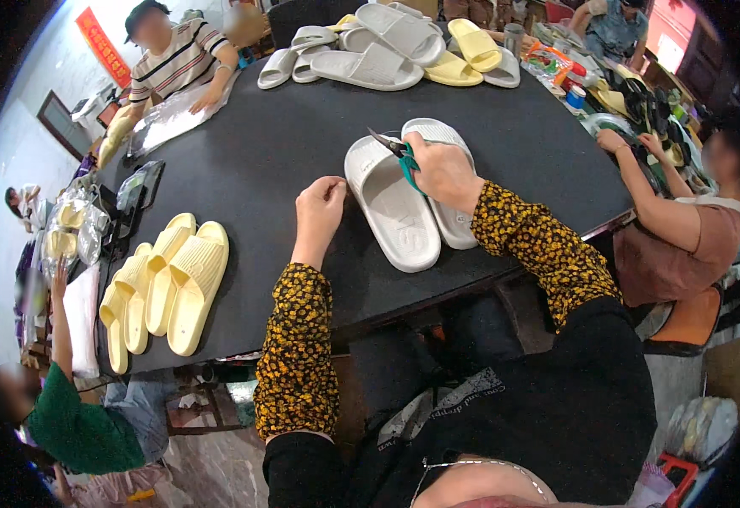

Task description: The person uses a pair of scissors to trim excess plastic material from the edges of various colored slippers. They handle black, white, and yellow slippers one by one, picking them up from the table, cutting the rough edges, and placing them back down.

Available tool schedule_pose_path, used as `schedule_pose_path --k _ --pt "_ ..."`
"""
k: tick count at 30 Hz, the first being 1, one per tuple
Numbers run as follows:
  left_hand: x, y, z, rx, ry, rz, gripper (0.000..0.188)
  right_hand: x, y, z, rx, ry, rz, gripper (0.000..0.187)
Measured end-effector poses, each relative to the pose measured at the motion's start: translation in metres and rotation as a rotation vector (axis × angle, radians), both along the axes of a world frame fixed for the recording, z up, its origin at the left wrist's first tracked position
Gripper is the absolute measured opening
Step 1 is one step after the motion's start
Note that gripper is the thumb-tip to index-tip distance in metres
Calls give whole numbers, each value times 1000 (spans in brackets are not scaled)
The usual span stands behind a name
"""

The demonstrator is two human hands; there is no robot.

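Note:
A pair of light grey slide slippers lies on the dark table in front of me, toes pointing away. My right hand is closed round a pair of scissors with green handles and dark blades, over the toe end of the pair. The blades point up and left, above the strap of the left slipper; the right slipper is partly covered by my hand. Just left of the pair, my left hand is raised with thumb and fingers pinched together. Whatever may be between those fingertips is too small to make out.
Several pale yellow slippers stand in a row at the table's left edge. Grey and yellow slippers are heaped at the far edge. A person in a striped shirt handles clear plastic bags. Other people sit at the right and left.

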State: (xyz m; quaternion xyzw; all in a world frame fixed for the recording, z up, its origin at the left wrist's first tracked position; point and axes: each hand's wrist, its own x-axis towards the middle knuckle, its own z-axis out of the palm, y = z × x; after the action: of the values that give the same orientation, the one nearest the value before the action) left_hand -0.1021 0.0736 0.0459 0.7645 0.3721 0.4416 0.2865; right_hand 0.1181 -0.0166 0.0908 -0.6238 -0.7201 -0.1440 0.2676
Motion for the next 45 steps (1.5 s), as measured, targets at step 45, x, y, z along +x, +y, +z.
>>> schedule_pose_path --k 45 --pt "-14 -2 -6 -53 63 -22 20 2 1 41 -579 904 375 45"
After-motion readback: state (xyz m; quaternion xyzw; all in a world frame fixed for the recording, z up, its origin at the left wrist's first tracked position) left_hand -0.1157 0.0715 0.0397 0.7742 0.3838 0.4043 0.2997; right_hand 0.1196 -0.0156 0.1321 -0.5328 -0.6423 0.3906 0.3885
